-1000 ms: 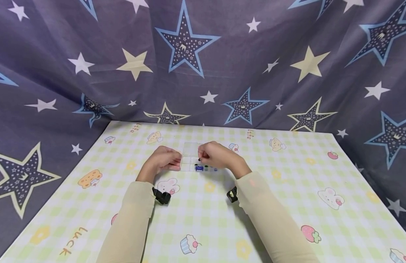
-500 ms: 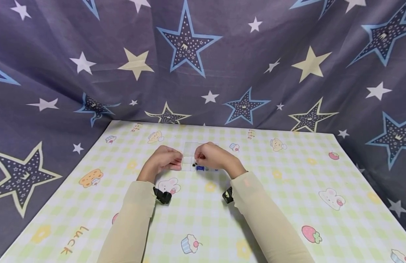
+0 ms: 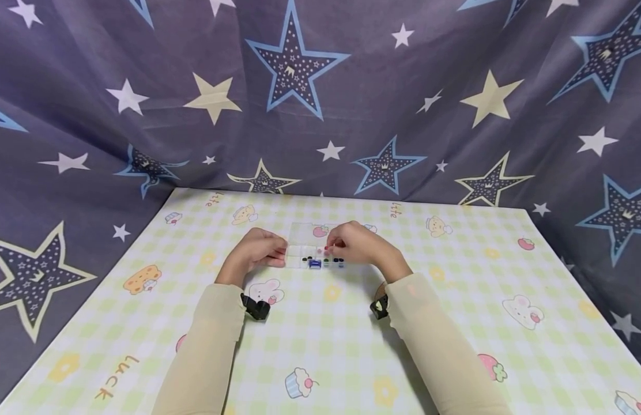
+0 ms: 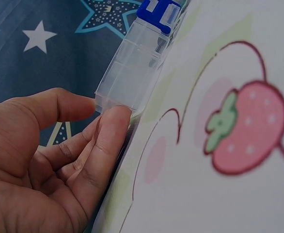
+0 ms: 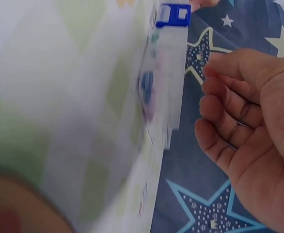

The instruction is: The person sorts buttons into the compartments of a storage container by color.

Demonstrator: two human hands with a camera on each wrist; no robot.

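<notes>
A clear plastic compartment box (image 3: 294,257) lies on the table with its transparent lid (image 3: 301,231) folded back. My left hand (image 3: 261,249) pinches its left end between thumb and fingers, as the left wrist view also shows. A blue latch (image 3: 315,264) sits on the box's near edge. Small dark pieces (image 3: 307,259) lie in a compartment left of centre. Over the right part of the box is my right hand (image 3: 358,245), fingers curled, with a small red piece (image 3: 326,248) right at the fingertips; I cannot tell whether they pinch it.
A pale checked cloth with printed cartoons covers the table (image 3: 331,340). More small dark pieces (image 3: 338,260) sit in the box's near right compartments. Behind the table hangs a dark curtain (image 3: 351,104) with stars.
My right hand went left with a small dark piece, which now lies in the box left of centre, then moved back right, uncovering red and dark pieces. My left hand stays put.
</notes>
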